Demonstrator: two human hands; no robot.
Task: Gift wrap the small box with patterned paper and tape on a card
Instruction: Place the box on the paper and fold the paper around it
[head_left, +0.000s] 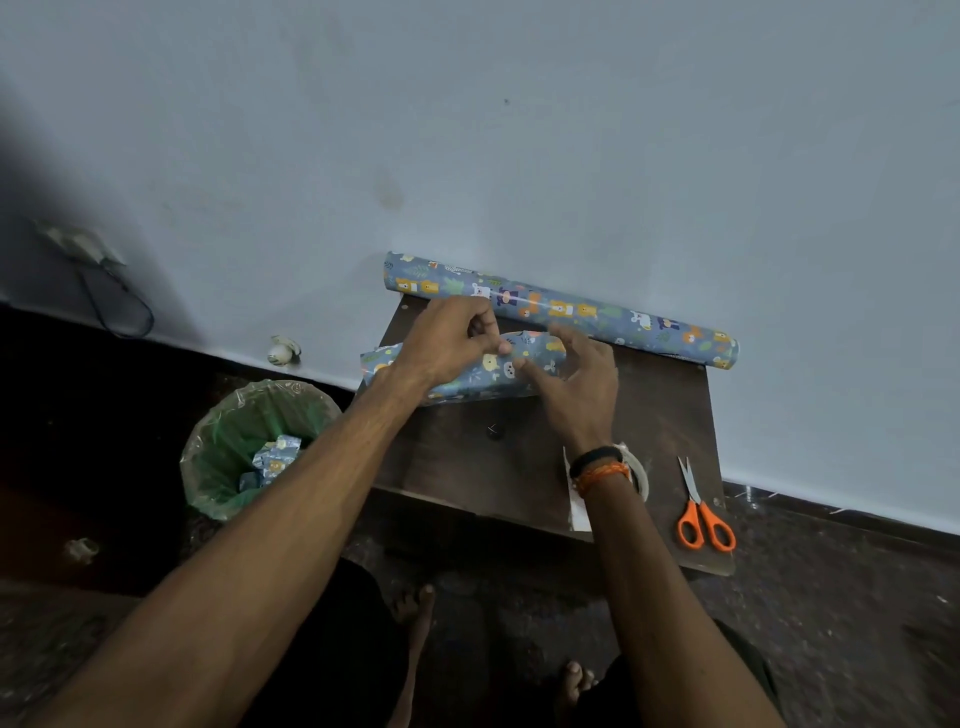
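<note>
While the blue, animal-printed paper (483, 371) is curving over something hidden on the dark table (670, 405), the left hand (447, 343) is pinching its upper edge. The right hand (576, 379) is pressing it with spread fingers.

Two hands: left hand (447, 340), right hand (582, 384) | one paper roll (561, 309) | one scissors (704, 514) | one bin (249, 447) | one tape roll (640, 475)

Blue animal-print paper (467, 376) under both hands; matching roll (571, 306) beyond them; orange-handled scissors (704, 519) right of the right wrist.
</note>
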